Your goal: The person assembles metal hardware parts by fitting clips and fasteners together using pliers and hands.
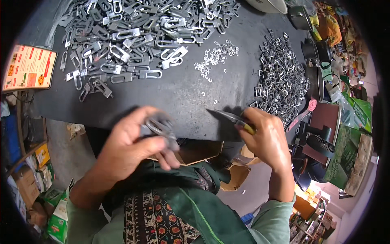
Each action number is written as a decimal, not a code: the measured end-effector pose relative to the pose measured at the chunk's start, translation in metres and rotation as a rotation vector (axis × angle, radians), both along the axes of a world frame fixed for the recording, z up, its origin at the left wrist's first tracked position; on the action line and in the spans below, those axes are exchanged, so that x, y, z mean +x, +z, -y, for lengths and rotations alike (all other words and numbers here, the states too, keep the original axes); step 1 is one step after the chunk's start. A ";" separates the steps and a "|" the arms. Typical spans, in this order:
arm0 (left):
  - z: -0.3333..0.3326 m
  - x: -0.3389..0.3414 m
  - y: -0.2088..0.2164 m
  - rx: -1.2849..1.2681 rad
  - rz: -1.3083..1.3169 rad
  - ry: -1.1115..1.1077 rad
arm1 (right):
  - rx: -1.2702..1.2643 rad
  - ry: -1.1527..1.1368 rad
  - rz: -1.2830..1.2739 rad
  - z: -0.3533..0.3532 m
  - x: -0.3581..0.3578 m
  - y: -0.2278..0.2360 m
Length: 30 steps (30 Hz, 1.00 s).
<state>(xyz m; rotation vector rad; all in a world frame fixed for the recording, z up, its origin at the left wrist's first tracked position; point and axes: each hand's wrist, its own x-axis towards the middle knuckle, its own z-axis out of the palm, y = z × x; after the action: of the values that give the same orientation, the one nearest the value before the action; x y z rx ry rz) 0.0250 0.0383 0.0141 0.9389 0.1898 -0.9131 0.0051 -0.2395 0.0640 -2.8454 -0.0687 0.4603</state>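
My left hand [128, 144] is closed around looped metal pieces [160, 127], blurred by motion, just over the table's near edge. In my right hand [266, 136] is a pair of long-nose pliers [228, 116] with yellow on the handle, its tip pointing left over the dark table [174, 101]. Beyond my left hand spreads a big heap of grey metal pieces with long loops [130, 34]. Small silver C-shaped rings [217, 55] are scattered in the middle, a few of them lying nearer the pliers. Small rectangular metal frames [280, 73] are heaped beyond my right hand.
An open cardboard box [199, 152] sits below the table's near edge. On the left side lies a printed card [29, 67]. To the right are a pink perforated strip [302, 114], a small black fan [319, 142] and dark containers [300, 18]. A pale bowl [268, 5] stands at the far edge.
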 end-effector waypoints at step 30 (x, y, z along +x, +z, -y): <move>0.039 -0.028 -0.016 -0.053 0.230 -0.084 | 0.980 -0.215 0.076 -0.047 -0.052 -0.047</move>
<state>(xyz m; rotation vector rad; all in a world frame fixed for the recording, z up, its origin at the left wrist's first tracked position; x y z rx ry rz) -0.0027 -0.0004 -0.0021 1.0000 -0.0704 -0.8751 -0.0472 -0.1923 0.0170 -1.8752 0.0031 0.1836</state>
